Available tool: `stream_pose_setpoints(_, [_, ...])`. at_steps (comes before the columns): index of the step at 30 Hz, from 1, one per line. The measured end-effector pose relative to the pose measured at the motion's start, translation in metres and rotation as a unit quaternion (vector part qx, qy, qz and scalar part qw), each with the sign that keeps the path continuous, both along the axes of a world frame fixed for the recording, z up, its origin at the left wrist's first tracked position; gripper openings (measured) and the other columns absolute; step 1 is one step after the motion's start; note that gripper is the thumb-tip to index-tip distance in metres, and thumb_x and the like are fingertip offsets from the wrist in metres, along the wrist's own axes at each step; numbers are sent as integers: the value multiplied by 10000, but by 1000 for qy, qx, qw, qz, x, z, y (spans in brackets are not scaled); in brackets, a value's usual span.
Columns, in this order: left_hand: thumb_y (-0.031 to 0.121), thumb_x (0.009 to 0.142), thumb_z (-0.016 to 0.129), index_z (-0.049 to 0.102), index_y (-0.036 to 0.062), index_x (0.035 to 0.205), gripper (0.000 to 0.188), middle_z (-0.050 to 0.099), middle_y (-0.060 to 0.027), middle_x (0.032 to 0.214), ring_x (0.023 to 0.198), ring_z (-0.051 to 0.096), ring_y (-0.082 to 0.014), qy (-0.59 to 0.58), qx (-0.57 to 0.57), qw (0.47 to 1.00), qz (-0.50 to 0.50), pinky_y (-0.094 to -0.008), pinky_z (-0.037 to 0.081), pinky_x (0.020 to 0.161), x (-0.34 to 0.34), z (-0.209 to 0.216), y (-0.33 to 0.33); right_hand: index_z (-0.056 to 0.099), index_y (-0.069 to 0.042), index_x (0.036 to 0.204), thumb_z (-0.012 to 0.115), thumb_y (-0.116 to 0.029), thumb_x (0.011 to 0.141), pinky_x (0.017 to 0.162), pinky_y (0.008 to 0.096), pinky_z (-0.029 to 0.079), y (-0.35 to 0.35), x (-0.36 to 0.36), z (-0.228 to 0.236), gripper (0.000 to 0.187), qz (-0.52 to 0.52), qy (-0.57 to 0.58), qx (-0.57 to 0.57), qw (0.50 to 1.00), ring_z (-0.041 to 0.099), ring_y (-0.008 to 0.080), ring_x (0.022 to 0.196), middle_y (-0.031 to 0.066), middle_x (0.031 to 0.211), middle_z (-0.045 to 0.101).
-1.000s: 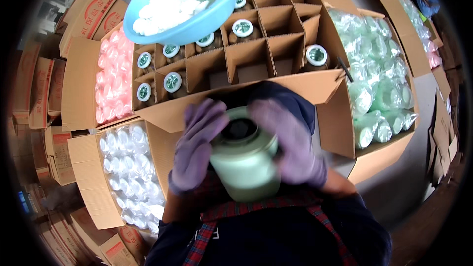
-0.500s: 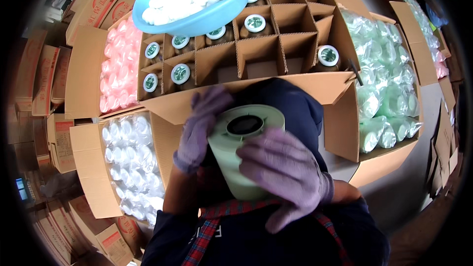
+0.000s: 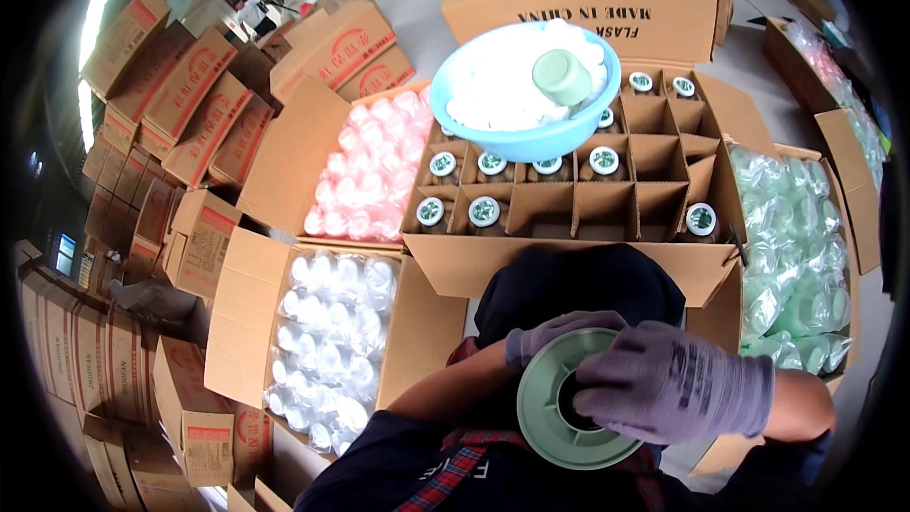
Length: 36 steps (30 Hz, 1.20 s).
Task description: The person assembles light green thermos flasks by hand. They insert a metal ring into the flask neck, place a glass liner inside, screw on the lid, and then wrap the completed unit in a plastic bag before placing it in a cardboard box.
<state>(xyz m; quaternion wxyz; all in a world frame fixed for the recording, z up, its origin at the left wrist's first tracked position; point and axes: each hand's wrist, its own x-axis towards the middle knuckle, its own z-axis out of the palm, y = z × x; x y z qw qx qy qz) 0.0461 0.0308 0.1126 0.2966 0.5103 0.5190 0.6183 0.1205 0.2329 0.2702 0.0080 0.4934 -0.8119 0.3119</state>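
Note:
In front of my body I have a pale green plastic shell (image 3: 545, 412), tilted so that its round, flanged end with a dark central hole faces up. My left hand (image 3: 561, 326), in a purple-grey glove, is wrapped round its far side, with most of the fingers hidden behind it. My right hand (image 3: 678, 384), gloved alike, bends over the end with its fingers closed at the central hole. What those fingertips hold, if anything, is hidden. Beyond lies a divided carton (image 3: 569, 248), with white-rimmed glass liners (image 3: 483, 212) standing in several of its compartments.
A blue basin (image 3: 526, 144) of white pieces, with a green cup (image 3: 561, 76) on top, rests on the divided carton. Around it stand open boxes of bagged pink parts (image 3: 370, 171), white parts (image 3: 332, 332) and green parts (image 3: 791, 246). Closed cartons (image 3: 190, 85) are stacked at left.
The view has shifted, bringing more of the room in. The green shell's end has tipped toward me. My left hand has gone behind it, and my right hand from its side to the hole.

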Motion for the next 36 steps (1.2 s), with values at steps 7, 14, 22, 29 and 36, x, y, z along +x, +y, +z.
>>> stream_pose_setpoints(7, [101, 907, 681, 616, 9, 847, 127, 579, -123, 724, 615, 566, -197, 89, -104, 927, 350, -316, 441, 581, 55, 28, -6, 643, -140, 1094, 598, -208, 849, 717, 354, 561, 8, 95, -31, 259, -189, 75, 167, 965, 643, 206, 823, 58, 1016, 601])
stream_pose_setpoints(14, [103, 910, 637, 600, 0, 791, 161, 551, -147, 664, 575, 536, -224, 130, -184, 966, 126, -352, 422, 548, 32, 37, -28, 639, -132, 1131, 578, -185, 840, 676, 301, 549, 16, 96, -32, 302, -121, 180, 108, 970, 633, 157, 777, 20, 1020, 590])
stream_pose_setpoints(22, [108, 906, 599, 626, -2, 802, 154, 593, -180, 697, 625, 627, -287, 126, -217, 940, 231, -364, 467, 592, 50, 44, -16, 587, -62, 1055, 541, -217, 887, 446, 324, 470, 17, 92, -73, 234, -98, 200, 89, 971, 597, 160, 532, 72, 886, 552])
stream_pose_setpoints(29, [-20, 846, 604, 596, 11, 843, 32, 616, -157, 754, 649, 597, -327, 196, -163, 875, 411, -395, 483, 599, 96, 26, -52, 540, -17, 1084, 617, -356, 920, 574, 409, 534, 2, 96, -76, 384, -247, -29, 46, 967, 657, 321, 693, 166, 957, 591])
stream_pose_setpoints(36, [-16, 900, 510, 628, -39, 1011, 163, 699, -220, 1070, 949, 691, -309, 172, -146, 896, 382, -358, 533, 861, 91, 33, -50, 636, -52, 1060, 773, -243, 842, 700, 391, 546, 41, 43, -110, 320, -308, -23, -160, 938, 646, 298, 781, 116, 951, 630])
